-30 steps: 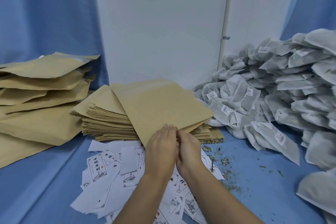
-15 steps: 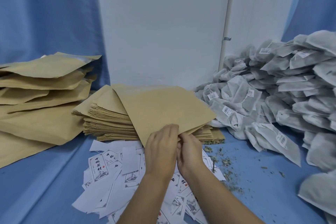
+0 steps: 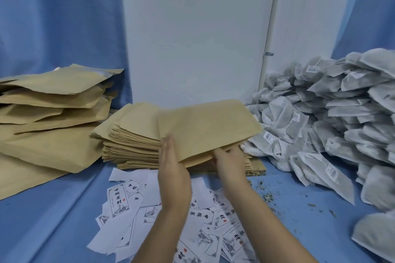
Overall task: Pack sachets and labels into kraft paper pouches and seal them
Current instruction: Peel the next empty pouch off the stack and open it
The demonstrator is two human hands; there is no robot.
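I hold one flat kraft paper pouch lifted over the stack of empty pouches. My right hand grips its near edge, fingers curled under it. My left hand lies flat and upright against the pouch's near left corner, fingers straight. White printed labels are scattered on the blue cloth under my forearms. A heap of grey-white sachets with barcode stickers fills the right side.
A pile of bulging kraft pouches lies at the left. A white panel stands behind the stack, blue curtain on both sides. Loose herb crumbs dot the blue table cover right of the labels.
The pouch has risen off the stack and turned level. My hands, pinching together at its near corner before, have moved apart; the left has opened flat.
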